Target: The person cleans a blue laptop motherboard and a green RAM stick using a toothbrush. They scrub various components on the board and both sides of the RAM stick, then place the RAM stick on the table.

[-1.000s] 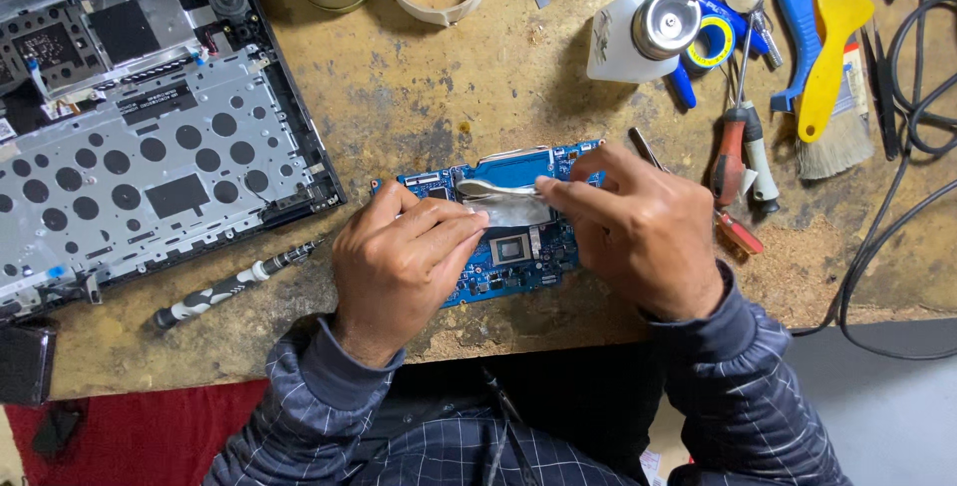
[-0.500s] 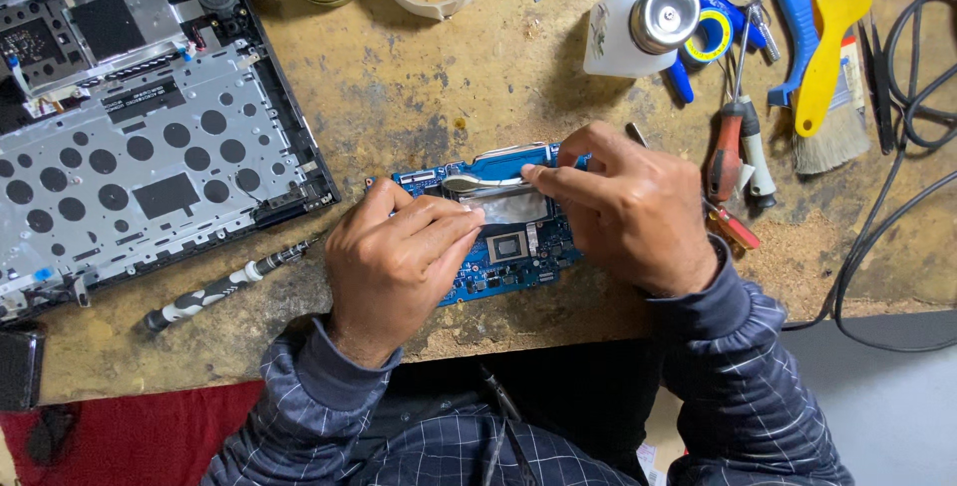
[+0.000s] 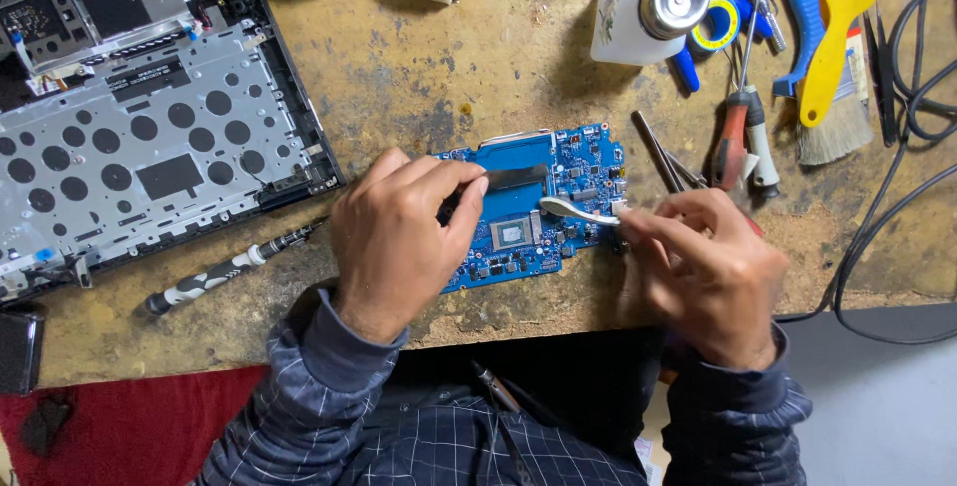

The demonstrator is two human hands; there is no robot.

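A blue circuit board [image 3: 558, 177] lies near the front edge of the worn wooden bench, a bare square chip [image 3: 510, 233] at its middle. My left hand [image 3: 399, 237] rests on the board's left part, fingertips pressing down beside a grey strip [image 3: 513, 179]. My right hand [image 3: 710, 267] is at the board's right edge and pinches a thin crumpled silvery film [image 3: 578, 210], which hangs just above the board's right part.
An opened laptop chassis [image 3: 130, 117] fills the back left. A black screwdriver [image 3: 219, 272] lies in front of it. At the back right are a white bottle [image 3: 638, 17], screwdrivers [image 3: 738, 142], a yellow-handled brush [image 3: 832, 57], tweezers [image 3: 663, 157] and black cables [image 3: 897, 177].
My right hand pulled the silvery film off the board's middle and drew it right and toward me, exposing the grey strip. My left hand stayed pressed on the board.
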